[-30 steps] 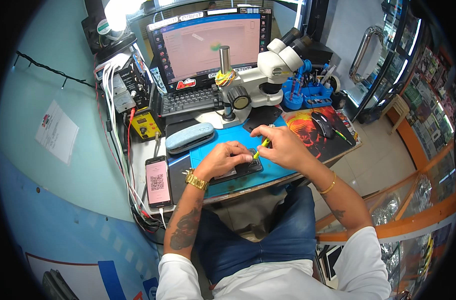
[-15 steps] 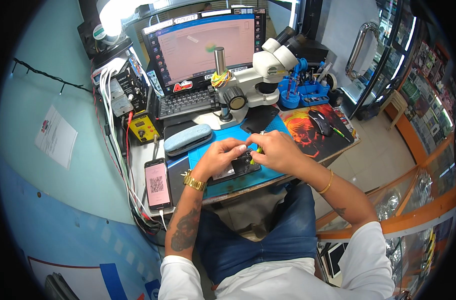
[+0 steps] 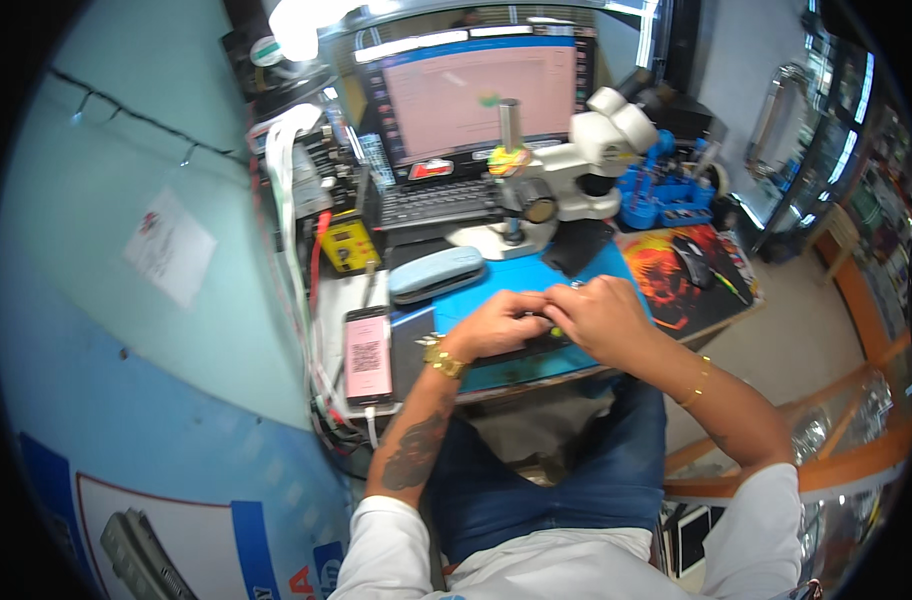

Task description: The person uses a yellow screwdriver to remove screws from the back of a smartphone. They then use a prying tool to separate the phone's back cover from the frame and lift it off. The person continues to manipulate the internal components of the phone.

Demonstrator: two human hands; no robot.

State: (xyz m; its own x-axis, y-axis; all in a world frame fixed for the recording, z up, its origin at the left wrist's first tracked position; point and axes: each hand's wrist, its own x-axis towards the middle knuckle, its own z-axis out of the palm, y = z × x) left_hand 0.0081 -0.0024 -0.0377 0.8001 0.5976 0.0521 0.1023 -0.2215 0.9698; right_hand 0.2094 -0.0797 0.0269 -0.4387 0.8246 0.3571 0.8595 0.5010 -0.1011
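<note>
Cables (image 3: 288, 190), white and red, hang at the left beside a yellow box (image 3: 350, 246). Just below that box, a phone (image 3: 368, 355) with a square code on its screen lies on the surface (image 3: 351, 293), a white lead at its lower end. Next comes a light-blue case (image 3: 437, 275), with a keyboard (image 3: 438, 205) behind it.

The left hand (image 3: 501, 325) reaches in over a blue mat (image 3: 521, 270), its fingers bent and drawn together; blur and overlap hide whether they pinch anything. Under both hands lies a dark device (image 3: 538, 346), flat on the mat and mostly covered. A bit of yellow-green tool (image 3: 556, 332) shows beneath the right hand (image 3: 598, 310), whose fingers are curled closed, seemingly around it, their tips meeting those of the left.

The step in hand looks like close two-handed work just above the device, though the exact point of contact cannot be made out. As a judgement, the next move calls for a steady left hand and light, controlled pressure from the right.

Farther right stand a microscope (image 3: 598, 130), a blue organizer (image 3: 666, 210) and a dark mouse (image 3: 692, 268).
</note>
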